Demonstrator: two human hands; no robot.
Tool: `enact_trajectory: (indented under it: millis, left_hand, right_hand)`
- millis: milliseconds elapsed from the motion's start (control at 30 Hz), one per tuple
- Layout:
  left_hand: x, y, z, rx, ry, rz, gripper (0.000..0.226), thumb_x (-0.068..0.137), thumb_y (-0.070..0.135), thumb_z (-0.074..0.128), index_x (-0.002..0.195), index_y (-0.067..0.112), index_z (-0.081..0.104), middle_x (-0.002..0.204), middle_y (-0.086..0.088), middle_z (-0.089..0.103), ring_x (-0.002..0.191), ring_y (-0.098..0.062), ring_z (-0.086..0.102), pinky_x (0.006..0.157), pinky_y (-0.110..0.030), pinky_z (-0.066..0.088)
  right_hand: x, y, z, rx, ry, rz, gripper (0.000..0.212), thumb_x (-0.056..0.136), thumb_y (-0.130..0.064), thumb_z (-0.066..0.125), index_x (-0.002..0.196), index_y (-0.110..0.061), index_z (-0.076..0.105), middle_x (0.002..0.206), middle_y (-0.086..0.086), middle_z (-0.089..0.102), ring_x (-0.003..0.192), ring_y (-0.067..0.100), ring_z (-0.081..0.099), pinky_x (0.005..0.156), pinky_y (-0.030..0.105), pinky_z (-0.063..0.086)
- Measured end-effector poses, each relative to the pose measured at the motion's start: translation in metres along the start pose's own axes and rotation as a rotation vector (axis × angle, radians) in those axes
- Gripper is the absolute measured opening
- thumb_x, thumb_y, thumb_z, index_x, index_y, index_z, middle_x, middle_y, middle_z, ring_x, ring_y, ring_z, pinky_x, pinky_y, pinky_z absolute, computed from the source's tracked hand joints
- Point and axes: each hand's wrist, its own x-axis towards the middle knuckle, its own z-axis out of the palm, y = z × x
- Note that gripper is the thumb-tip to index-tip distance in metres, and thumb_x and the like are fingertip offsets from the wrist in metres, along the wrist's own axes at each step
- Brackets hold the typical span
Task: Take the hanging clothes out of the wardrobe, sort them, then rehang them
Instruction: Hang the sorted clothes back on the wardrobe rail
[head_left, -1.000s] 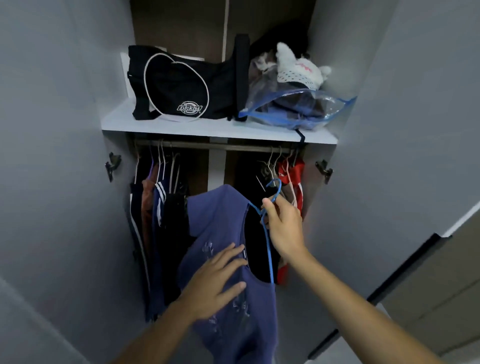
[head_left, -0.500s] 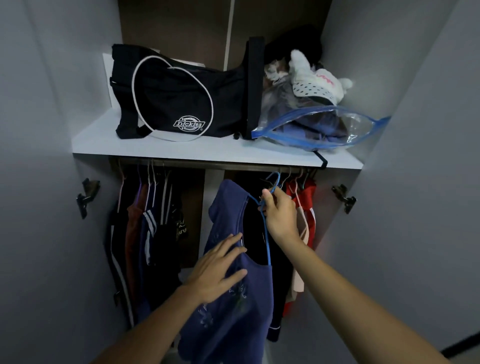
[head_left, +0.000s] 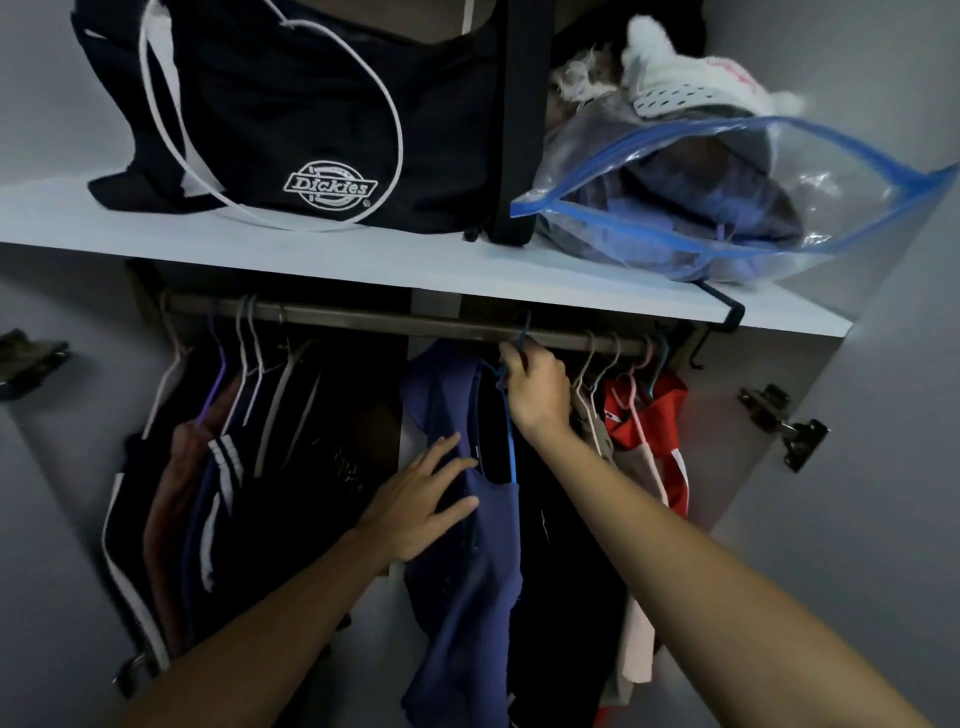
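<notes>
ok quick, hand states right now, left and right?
Left hand: open, fingers spread flat on the purple garment.
Right hand: closed, gripping the blue hanger at the rail.

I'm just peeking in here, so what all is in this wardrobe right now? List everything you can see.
black bag: one, black with white cord and a Dickies logo, on the shelf, left
clear zip bag: one, clear with blue edge, holding folded clothes, on the shelf, right
white fluffy item: one, white, on top of the zip bag
shelf: one, white, above the rail
rail: one, dark metal, under the shelf
blue top: one, on a blue hanger, middle of the rail
dark clothes: several, on the rail, left
red garment: one, red and white, right
hinges: two, metal, one each side
left hand: flat on the blue top
right hand: grips the hanger's hook at the rail
</notes>
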Motion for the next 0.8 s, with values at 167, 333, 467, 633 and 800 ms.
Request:
enact_trajectory:
  millis: [167, 333, 467, 633, 800]
  left_hand:
    - [0.026, -0.026, 0.012, -0.017, -0.020, -0.047, 0.058, 0.103, 0.063, 0.045, 0.154, 0.034, 0.041, 0.173, 0.013, 0.008, 0.158, -0.014, 0.015, 0.119, -0.041, 0.035]
    - [0.043, -0.039, 0.023, -0.018, -0.033, -0.084, 0.081, 0.088, 0.088, 0.030, 0.152, 0.038, 0.040, 0.172, 0.015, 0.007, 0.156, -0.018, 0.022, 0.116, -0.046, 0.041]
    - [0.059, -0.040, 0.034, -0.021, -0.095, -0.119, 0.071, 0.090, 0.079, 0.038, 0.148, 0.039, 0.043, 0.172, 0.016, 0.007, 0.159, -0.016, 0.011, 0.121, -0.048, 0.034]
    - [0.065, -0.030, 0.055, -0.135, -0.157, -0.163, 0.066, 0.096, 0.070, 0.050, 0.152, 0.037, 0.042, 0.172, 0.014, 0.008, 0.158, -0.017, 0.016, 0.123, -0.044, 0.028]
    - [0.081, -0.010, 0.071, -0.123, -0.192, -0.141, 0.062, 0.099, 0.066, 0.051, 0.154, 0.040, 0.038, 0.174, 0.013, 0.004, 0.160, -0.021, 0.013, 0.124, -0.048, 0.027]
  right_hand:
    - [0.022, 0.021, 0.029, -0.027, 0.011, 0.028, 0.035, 0.107, -0.041, 0.054, 0.115, -0.012, 0.073, 0.105, 0.021, 0.075, 0.101, 0.046, 0.068, 0.075, 0.043, 0.049]
    - [0.027, 0.029, 0.041, -0.066, 0.050, 0.019, 0.038, 0.106, -0.045, 0.055, 0.113, -0.014, 0.075, 0.102, 0.021, 0.075, 0.097, 0.046, 0.069, 0.075, 0.046, 0.052]
    - [0.032, 0.044, 0.040, -0.151, 0.051, 0.079, 0.039, 0.104, -0.048, 0.058, 0.113, -0.015, 0.077, 0.104, 0.023, 0.075, 0.100, 0.046, 0.068, 0.077, 0.044, 0.051]
    - [0.026, 0.065, 0.029, -0.243, 0.074, 0.063, 0.045, 0.101, -0.057, 0.057, 0.095, -0.015, 0.075, 0.090, 0.019, 0.075, 0.093, 0.043, 0.069, 0.067, 0.039, 0.041]
    - [0.032, 0.078, 0.009, -0.395, 0.056, 0.031, 0.052, 0.102, -0.060, 0.053, 0.091, -0.012, 0.072, 0.087, 0.019, 0.074, 0.090, 0.045, 0.069, 0.069, 0.040, 0.046]
